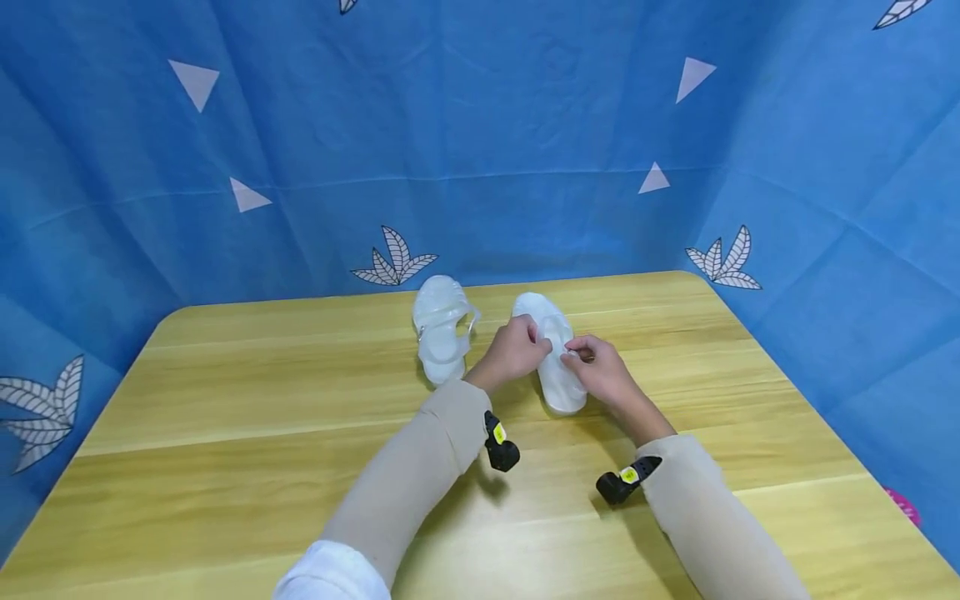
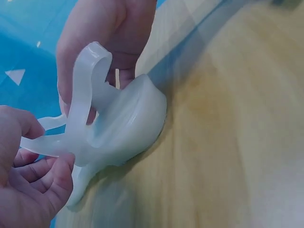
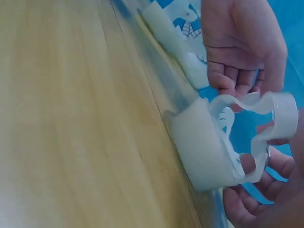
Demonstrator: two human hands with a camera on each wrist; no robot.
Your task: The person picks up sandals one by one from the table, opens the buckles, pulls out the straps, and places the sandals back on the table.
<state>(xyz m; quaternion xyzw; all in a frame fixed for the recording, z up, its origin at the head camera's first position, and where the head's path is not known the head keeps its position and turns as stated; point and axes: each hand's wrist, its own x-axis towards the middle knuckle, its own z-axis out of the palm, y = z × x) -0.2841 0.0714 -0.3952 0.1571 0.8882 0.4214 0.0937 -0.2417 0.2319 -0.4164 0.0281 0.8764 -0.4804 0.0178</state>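
Sandal number one, a translucent white jelly sandal [image 1: 557, 367], lies flat on the wooden table [image 1: 225, 433] just ahead of you, toe pointing away, near the middle of the tabletop. Both of your hands meet over it. Your left hand [image 1: 516, 350] reaches in from the left with its fingers curled at the sandal's straps, and your right hand [image 1: 600, 371] comes in from the right, pinching a strap at the sandal's middle.

From your left wrist, you see the sandal's heel [image 2: 128, 123] resting on the wood, with its ankle strap [image 2: 85, 80] looped upward. Your left hand [image 2: 28, 185] pinches the end of a thin strap at the lower left, while your right hand [image 2: 109, 38] sits behind the loop.

From your right wrist, the heel [image 3: 204, 147] again sits on the table, and a wavy band of strap [image 3: 259, 107] arches over it. Your right hand [image 3: 266, 194] holds that strap from below, with fingers curled around it. Your left hand [image 3: 242, 42] hovers above with fingertips bent toward the strap.

A matching second sandal [image 1: 441, 329] lies just to the left, close to the first but not touching it. Blue cloth [image 1: 480, 125] printed with white leaves and triangles surrounds the table on three sides.
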